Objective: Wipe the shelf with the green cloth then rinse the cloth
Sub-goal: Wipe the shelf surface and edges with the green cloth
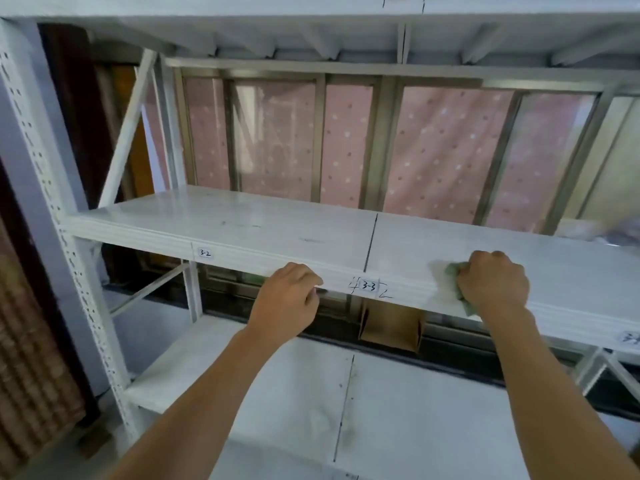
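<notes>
**Right fist on the cloth, left hand on the shelf lip**

Both my forearms reach up from six o'clock toward the white shelf point(277, 230), bare to the elbow and nearly straight. My left hand point(287, 299) is knuckles-up at the front lip of the board, fingers curled over the edge and thumb tucked under it, so it grips the lip itself. My right hand point(493, 280) sits at three o'clock from the left one, a little higher, balled into a tight fist with the back of the hand facing me and the wrist bent down over the board's front edge.

The shelf is a long white board with faint grey scuffs and a dark seam point(371, 240) running front to back between my hands. The green cloth point(452, 271) is pale green, crumpled and mostly swallowed by my fist.

It lies on the shelf top near the front edge, pressed under my right palm. One bunched fold pokes out at nine o'clock of the fist, beside the knuckles. A second corner shows at seven o'clock, hanging over the lip below the heel of my hand.

On the lip, a small label reading 3-3 point(368, 286) sits between my hands, and another reading 3-2 point(204, 253) is at ten o'clock from my left hand.
</notes>
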`<state>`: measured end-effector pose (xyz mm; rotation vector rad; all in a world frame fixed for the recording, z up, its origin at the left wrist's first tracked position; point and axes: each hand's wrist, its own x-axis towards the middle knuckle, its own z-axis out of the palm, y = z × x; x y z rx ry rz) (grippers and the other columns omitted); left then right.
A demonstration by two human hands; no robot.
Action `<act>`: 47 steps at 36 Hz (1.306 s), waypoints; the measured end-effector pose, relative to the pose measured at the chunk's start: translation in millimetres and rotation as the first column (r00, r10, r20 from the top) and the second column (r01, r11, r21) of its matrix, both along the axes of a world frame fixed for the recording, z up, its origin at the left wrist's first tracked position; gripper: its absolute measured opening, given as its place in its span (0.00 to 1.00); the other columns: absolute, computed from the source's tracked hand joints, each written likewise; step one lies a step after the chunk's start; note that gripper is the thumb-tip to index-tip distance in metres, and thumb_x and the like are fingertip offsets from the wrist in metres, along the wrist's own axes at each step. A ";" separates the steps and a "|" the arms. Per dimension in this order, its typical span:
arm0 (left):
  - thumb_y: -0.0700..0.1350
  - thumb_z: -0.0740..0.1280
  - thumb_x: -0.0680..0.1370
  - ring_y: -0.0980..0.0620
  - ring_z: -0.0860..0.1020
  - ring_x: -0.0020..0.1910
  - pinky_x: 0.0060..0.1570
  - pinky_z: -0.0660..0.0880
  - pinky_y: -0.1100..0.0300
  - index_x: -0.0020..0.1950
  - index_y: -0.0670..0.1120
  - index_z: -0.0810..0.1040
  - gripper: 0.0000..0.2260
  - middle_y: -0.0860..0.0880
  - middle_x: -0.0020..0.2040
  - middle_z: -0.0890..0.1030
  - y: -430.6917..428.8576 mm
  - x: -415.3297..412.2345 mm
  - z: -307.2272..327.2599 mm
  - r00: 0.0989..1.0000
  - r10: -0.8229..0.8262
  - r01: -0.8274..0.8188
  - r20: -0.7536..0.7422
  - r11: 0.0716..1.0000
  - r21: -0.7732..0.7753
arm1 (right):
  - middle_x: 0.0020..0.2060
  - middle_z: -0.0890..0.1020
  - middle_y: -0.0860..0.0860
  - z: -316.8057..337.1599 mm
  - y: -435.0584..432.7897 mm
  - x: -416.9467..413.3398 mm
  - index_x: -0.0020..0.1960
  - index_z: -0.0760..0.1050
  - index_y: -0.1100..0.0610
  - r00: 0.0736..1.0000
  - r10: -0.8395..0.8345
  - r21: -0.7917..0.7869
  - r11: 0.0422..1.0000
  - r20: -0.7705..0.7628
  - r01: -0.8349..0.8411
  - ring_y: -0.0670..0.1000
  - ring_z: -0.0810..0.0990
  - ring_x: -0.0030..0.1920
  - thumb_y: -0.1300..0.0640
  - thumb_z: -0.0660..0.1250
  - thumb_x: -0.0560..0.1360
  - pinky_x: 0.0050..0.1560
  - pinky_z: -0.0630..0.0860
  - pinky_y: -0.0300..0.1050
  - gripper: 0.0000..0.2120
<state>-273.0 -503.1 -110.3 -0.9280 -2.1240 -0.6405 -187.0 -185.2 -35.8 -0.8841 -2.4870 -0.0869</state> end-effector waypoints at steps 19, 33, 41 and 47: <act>0.50 0.75 0.75 0.45 0.79 0.41 0.41 0.79 0.53 0.45 0.41 0.87 0.11 0.47 0.42 0.80 -71.6 -100.7 15.2 0.998 0.058 -0.059 -0.032 0.998 -0.026 | 0.54 0.76 0.58 4.4 -103.2 -91.1 0.61 0.73 0.61 0.977 0.144 0.012 0.989 0.156 -0.148 0.60 0.77 0.54 0.48 0.53 0.83 0.43 0.69 0.48 0.19; 0.56 0.79 0.68 0.57 0.67 0.39 0.45 0.66 0.77 0.40 0.42 0.86 0.17 0.52 0.34 0.74 -69.4 -140.9 18.1 0.984 -0.179 0.179 -0.005 0.976 0.124 | 0.44 0.72 0.55 -1.7 -115.0 -134.3 0.59 0.70 0.60 0.987 0.107 -0.077 0.992 0.117 -0.098 0.55 0.71 0.41 0.57 0.56 0.78 0.30 0.61 0.44 0.12; 0.56 0.78 0.71 0.49 0.70 0.35 0.38 0.69 0.63 0.36 0.40 0.83 0.19 0.49 0.33 0.73 -69.4 -152.5 8.3 0.956 -0.275 0.291 -0.103 0.933 0.210 | 0.45 0.74 0.54 3.7 -159.1 -148.9 0.57 0.69 0.59 0.959 0.254 -0.080 0.966 0.129 -0.245 0.55 0.69 0.43 0.50 0.54 0.81 0.41 0.66 0.47 0.13; 0.55 0.77 0.73 0.51 0.70 0.37 0.40 0.66 0.68 0.37 0.40 0.82 0.17 0.49 0.34 0.74 -70.2 -152.8 4.8 0.951 -0.294 0.308 -0.096 0.930 0.200 | 0.51 0.77 0.57 8.3 -185.8 -164.7 0.61 0.69 0.60 0.964 0.167 -0.074 0.985 0.206 -0.155 0.55 0.69 0.43 0.56 0.54 0.80 0.40 0.66 0.47 0.13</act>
